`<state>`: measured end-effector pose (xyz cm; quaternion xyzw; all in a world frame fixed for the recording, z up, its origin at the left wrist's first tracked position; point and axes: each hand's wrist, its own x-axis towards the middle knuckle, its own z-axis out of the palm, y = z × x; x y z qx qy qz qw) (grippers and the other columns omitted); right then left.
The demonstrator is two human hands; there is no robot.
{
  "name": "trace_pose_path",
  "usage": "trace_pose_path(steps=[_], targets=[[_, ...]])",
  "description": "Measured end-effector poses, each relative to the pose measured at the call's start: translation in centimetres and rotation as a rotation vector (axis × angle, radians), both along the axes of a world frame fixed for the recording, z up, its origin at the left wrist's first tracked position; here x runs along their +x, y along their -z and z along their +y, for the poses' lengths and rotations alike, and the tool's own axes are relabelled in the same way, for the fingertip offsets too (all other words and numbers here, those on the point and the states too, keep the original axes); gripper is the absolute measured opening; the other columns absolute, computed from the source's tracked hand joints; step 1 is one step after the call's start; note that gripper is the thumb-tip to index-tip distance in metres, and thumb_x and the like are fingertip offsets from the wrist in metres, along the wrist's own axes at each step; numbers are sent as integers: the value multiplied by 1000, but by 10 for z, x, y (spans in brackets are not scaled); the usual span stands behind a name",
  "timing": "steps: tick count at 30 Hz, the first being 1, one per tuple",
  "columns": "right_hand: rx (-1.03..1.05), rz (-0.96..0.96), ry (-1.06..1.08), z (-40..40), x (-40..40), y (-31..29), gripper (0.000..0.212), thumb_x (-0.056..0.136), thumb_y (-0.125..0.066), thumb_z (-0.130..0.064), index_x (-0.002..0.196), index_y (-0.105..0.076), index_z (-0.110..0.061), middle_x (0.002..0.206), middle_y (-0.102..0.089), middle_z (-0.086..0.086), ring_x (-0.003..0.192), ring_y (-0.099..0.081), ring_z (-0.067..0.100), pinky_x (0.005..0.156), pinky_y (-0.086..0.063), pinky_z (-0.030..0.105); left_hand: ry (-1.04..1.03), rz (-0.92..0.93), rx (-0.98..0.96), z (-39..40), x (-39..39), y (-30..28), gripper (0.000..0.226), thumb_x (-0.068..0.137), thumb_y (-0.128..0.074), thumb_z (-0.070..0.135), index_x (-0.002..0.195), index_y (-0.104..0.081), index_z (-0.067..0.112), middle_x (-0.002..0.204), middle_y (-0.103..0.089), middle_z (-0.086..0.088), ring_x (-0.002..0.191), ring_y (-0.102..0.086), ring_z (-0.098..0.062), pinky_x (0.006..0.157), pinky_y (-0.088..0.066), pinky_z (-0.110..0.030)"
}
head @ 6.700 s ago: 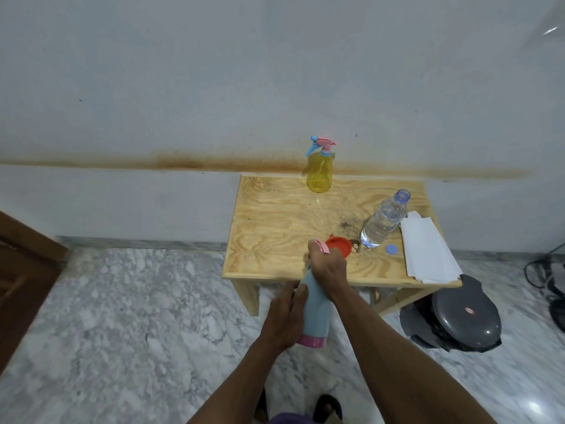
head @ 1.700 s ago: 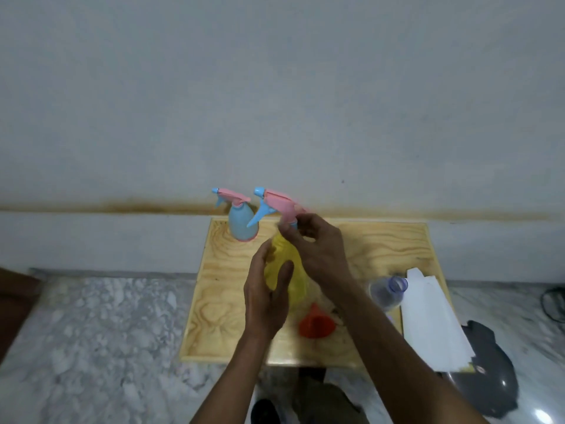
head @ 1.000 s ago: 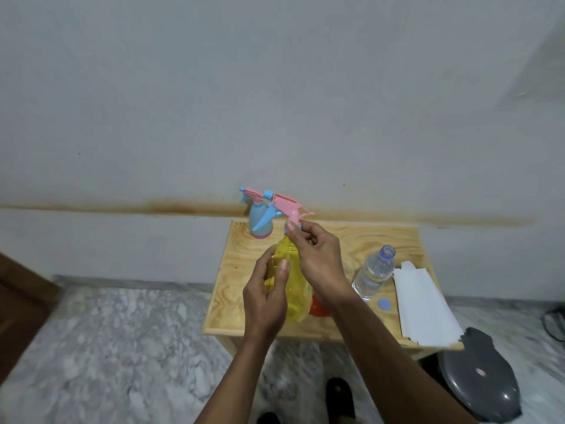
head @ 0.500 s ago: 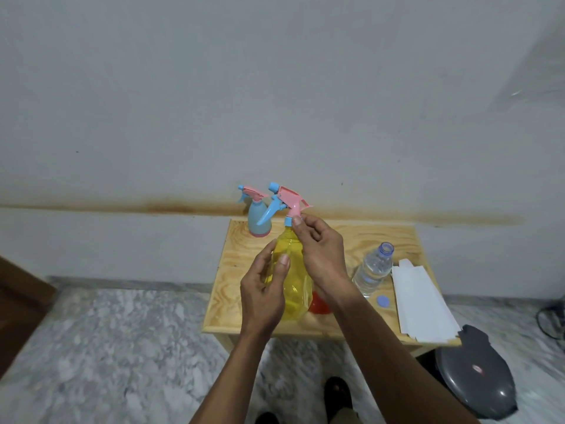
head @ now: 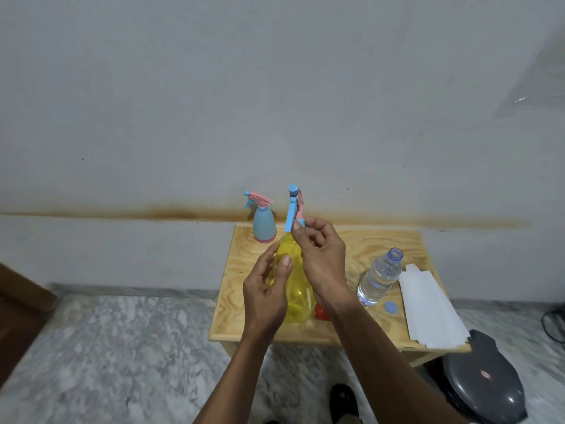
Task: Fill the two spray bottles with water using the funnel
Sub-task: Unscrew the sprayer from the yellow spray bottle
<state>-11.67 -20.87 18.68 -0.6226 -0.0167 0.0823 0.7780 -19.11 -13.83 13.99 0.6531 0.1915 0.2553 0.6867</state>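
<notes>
The left hand (head: 265,293) wraps the body of the yellow spray bottle (head: 296,289), its fingers curled round the plastic to hold it upright above the table (head: 244,270), probably so it cannot turn. The right hand (head: 321,255) pinches the collar under the pink-and-blue spray head (head: 294,208), fingers (head: 298,232) closed on it; this looks like unscrewing the top so the funnel can go in. The blue spray bottle (head: 264,223) stands capped at 11 o'clock from the hands, near the wall. The red funnel (head: 321,313) lies at 5 o'clock of the yellow bottle, mostly hidden behind the right wrist. An open water bottle (head: 379,278) stands at 3 o'clock, its blue cap (head: 390,307) on the wood beside it and white papers (head: 428,310) further right. Nothing blocks the neck; reaching the funnel means moving the right arm aside.
</notes>
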Motion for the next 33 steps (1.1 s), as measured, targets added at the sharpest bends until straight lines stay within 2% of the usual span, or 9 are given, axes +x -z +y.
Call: trace_pose_path(steps=[2, 6, 10, 14, 16, 19, 24, 29, 33], targets=[[-9, -7, 5, 1, 1, 0, 14, 90, -73, -20, 103, -68, -19, 96, -74, 4, 88, -69, 11, 75, -53, 24, 2, 9, 2, 1, 1, -1, 43, 85, -64, 56, 126, -62, 45, 132, -66, 16, 126, -61, -10, 106, -51, -48], [-40, -51, 2, 1, -1, 0, 7, 95, -67, -32, 95, -73, -30, 91, -71, 0, 84, -62, 5, 76, -51, 24, -4, 27, 12, 1, 3, -2, 40, 83, -63, 62, 122, -62, 54, 130, -68, 11, 124, -63, -14, 105, -51, -51], [2, -49, 9, 3, -1, -3, 19, 92, -72, -30, 110, -69, -24, 91, -75, -11, 87, -68, -2, 75, -51, 18, -10, 21, 19, 1, 3, -4, 48, 83, -63, 65, 128, -62, 47, 132, -66, 12, 125, -62, -15, 104, -51, -54], [-54, -90, 5, 6, 1, -4, 8, 97, -64, -30, 101, -71, -29, 92, -73, -12, 84, -63, -2, 75, -48, 15, -22, 13, 9, 2, 3, -5, 59, 80, -63, 73, 131, -62, 42, 133, -66, 12, 125, -62, -18, 103, -50, -57], [-66, -89, -15, 7, 1, -5, 15, 100, -59, -32, 106, -72, -28, 91, -72, -12, 84, -62, -1, 75, -48, 16, -23, 12, 12, 3, 2, -5, 62, 80, -63, 73, 132, -62, 39, 133, -66, 11, 125, -62, -18, 103, -50, -57], [-49, -57, -11, 8, 1, -3, 25, 95, -65, -37, 116, -66, -25, 94, -75, -8, 92, -67, 5, 80, -53, 23, -31, 16, 17, 4, 2, -5, 57, 80, -63, 73, 130, -62, 45, 133, -66, 14, 125, -63, -18, 104, -50, -55], [-42, -18, 10, 11, 3, -5, 24, 84, -78, -39, 101, -67, -25, 91, -73, -3, 79, -67, 3, 70, -50, 18, -31, 18, 22, 6, 1, -1, 52, 82, -66, 67, 130, -62, 46, 133, -65, 15, 126, -62, -16, 105, -51, -51], [-91, -35, -36, 11, 6, -5, 26, 95, -65, -37, 113, -71, -20, 92, -72, -9, 83, -65, -1, 75, -51, 19, -36, 13, 28, 8, 0, 2, 48, 85, -66, 54, 130, -63, 38, 131, -67, 14, 126, -60, -8, 105, -51, -46], [-102, -25, -39, 12, 7, -6, 28, 87, -74, -40, 112, -65, -29, 95, -73, -4, 86, -68, 4, 73, -51, 17, -36, 26, 68, 10, -2, 1, 52, 88, -66, 48, 136, -62, 29, 132, -65, 16, 126, -58, 0, 106, -52, -40]])
